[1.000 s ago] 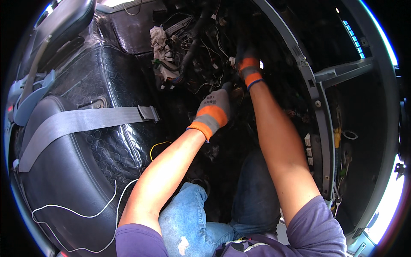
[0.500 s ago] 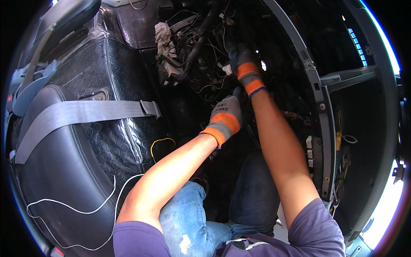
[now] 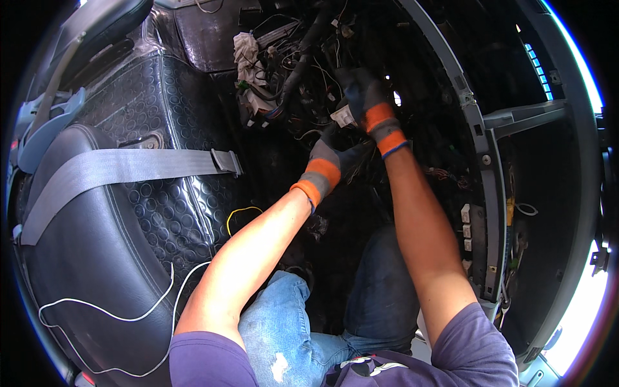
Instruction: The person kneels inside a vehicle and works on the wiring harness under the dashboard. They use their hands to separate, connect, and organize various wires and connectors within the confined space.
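Observation:
Both of my hands wear grey work gloves with orange bands and dark fingers. My left hand (image 3: pixel 329 157) is below a white connector (image 3: pixel 343 116), thumb raised and fingers stretched to the right, apart from each other. Above and to the right, my right hand (image 3: pixel 362 90) reaches into the dark dashboard cavity beside that connector. Its fingers curl to the left among thin wires; what they grip is lost in shadow. A bundle of exposed wiring (image 3: pixel 296 74) with a thick black sleeve hangs to the left of my hands.
A grey seat belt (image 3: pixel 148 166) crosses the black seat (image 3: pixel 97 226) at the left. A white cable (image 3: pixel 97 306) lies over the seat, and a yellow wire (image 3: pixel 238 213) loops nearby. The curved metal frame (image 3: pixel 461 84) runs along the right, with white connectors (image 3: pixel 465 229) below.
My left hand has moved left and slightly up, and its fingers have spread. My right hand has shifted a little right and down. The white connector shows more fully.

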The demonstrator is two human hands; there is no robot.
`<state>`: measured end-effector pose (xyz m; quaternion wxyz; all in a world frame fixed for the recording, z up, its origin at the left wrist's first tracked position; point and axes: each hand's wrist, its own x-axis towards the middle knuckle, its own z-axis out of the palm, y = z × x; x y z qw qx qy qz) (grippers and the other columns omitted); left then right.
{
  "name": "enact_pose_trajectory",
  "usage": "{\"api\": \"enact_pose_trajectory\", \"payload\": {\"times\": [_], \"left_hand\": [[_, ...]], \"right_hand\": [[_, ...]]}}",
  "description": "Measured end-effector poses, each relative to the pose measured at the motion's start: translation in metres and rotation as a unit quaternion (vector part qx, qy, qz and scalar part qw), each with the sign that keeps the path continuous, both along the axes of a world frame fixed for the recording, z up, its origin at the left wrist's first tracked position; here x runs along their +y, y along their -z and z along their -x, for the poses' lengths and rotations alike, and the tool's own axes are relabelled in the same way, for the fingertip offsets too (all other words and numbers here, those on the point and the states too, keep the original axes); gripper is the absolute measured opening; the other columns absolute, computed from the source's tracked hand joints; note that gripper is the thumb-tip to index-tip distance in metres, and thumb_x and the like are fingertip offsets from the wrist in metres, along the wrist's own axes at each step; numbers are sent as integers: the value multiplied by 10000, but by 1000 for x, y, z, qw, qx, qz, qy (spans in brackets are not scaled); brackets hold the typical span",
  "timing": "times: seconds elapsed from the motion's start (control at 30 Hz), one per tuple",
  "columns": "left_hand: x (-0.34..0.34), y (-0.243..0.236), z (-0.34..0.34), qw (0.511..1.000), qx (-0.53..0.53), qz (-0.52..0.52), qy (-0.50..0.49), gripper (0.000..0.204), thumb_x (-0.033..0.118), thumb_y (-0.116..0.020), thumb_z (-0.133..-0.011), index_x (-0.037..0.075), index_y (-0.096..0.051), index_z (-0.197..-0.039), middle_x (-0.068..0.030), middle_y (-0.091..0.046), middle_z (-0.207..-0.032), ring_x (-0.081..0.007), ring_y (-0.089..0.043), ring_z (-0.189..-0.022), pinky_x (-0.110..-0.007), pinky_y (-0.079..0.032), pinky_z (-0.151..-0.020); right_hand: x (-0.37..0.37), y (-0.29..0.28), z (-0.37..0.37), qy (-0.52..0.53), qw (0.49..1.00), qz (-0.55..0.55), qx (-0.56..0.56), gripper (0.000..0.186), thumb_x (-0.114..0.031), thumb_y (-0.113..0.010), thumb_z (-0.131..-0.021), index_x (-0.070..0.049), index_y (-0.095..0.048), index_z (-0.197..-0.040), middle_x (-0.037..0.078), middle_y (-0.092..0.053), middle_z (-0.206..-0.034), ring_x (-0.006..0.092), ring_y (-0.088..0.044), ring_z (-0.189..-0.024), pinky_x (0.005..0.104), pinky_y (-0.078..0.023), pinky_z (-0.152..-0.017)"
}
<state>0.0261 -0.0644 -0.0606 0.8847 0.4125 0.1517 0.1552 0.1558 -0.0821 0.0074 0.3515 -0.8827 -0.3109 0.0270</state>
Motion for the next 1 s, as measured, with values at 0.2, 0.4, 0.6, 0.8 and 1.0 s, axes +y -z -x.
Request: {"api": "enact_pose_trajectory", "payload": {"times": [0.2,0.4,0.6,0.8,1.0], "left_hand": [[14,3,-5,950,248,-135,130,667,279,-842,-705,-40,-534,-1204,-159,-677,-1068,-253,-658,-959,-353,-515,-815],[2,12,8,948,132,-258,-134,534,229,-806,-750,-12,-539,-1145,-152,-664,-1008,-251,-653,-945,-345,-511,-867],[3,3,17,925,52,-372,-52,529,304,-771,-744,40,-547,-1144,-214,-673,-997,-380,-654,-939,-438,-512,-793],[13,-8,9,870,89,-484,35,246,235,-676,-812,80,-671,-1004,-216,-683,-918,-396,-648,-896,-439,-512,-764],[70,19,-5,871,48,-458,169,327,228,-724,-775,24,-683,-1028,-190,-702,-969,-268,-688,-910,-340,-511,-800]], "right_hand": [[6,10,-6,21,996,85,-13,498,-515,-550,-908,-39,-664,-1005,254,-662,-978,461,-609,-949,484,-482,-819],[25,13,-8,52,996,74,-23,509,-521,-545,-905,-49,-657,-1061,258,-653,-1037,466,-597,-991,490,-483,-848],[32,22,-4,65,996,59,-29,510,-521,-533,-906,-58,-660,-1077,259,-646,-1058,463,-591,-1014,495,-485,-875],[15,33,-24,30,995,59,-68,471,-496,-573,-903,-51,-653,-1036,254,-651,-904,414,-631,-888,450,-488,-784],[-14,-11,12,-6,936,-309,169,424,-361,-555,-960,-6,-610,-1186,138,-643,-1166,248,-603,-1085,356,-476,-915]]}}
